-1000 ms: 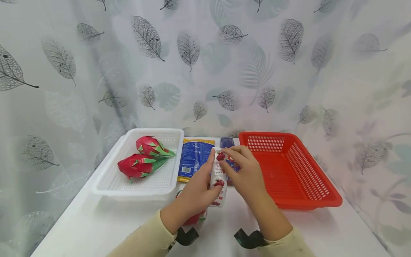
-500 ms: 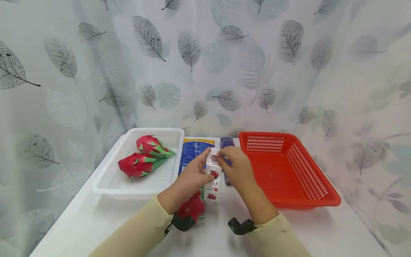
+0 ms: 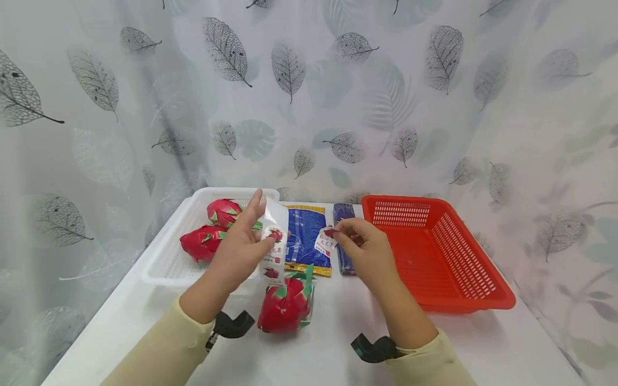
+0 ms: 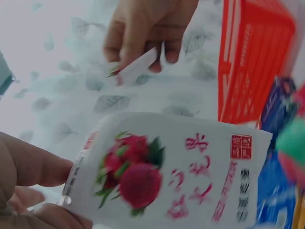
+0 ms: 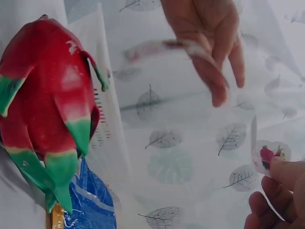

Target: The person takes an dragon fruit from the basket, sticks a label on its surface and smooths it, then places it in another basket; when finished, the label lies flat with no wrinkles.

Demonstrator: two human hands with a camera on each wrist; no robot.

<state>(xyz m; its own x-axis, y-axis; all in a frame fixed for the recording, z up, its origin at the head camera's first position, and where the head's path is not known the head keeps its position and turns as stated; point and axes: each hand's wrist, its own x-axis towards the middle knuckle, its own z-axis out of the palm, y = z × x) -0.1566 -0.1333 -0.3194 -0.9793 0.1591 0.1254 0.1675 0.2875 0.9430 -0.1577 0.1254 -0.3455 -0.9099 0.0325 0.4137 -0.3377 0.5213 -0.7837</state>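
Observation:
My left hand point(image 3: 236, 244) pinches a strip of white labels point(image 3: 274, 262) printed with dragon fruit and red characters; its end hangs down. The strip fills much of the left wrist view, gripped at its edge. My right hand point(image 3: 369, 249) pinches a single dragon fruit label point(image 3: 324, 242) between thumb and fingers, apart from the strip. In the right wrist view that label point(image 5: 264, 155) shows its printed face. A red dragon fruit point(image 3: 285, 308) with green tips lies on the table between my forearms, below the strip.
At the left stands a white basket point(image 3: 161, 276) with two dragon fruits point(image 3: 200, 244) in it, partly behind my left hand. A red basket point(image 3: 420, 268) stands at the right. Between them lie a blue and yellow bag point(image 3: 306, 233) and a dark blue package point(image 3: 344, 212).
My hands were together at the strip and have drawn apart. The left hand moved left with the strip; the right now holds one separated label. The dragon fruit below is now fully uncovered.

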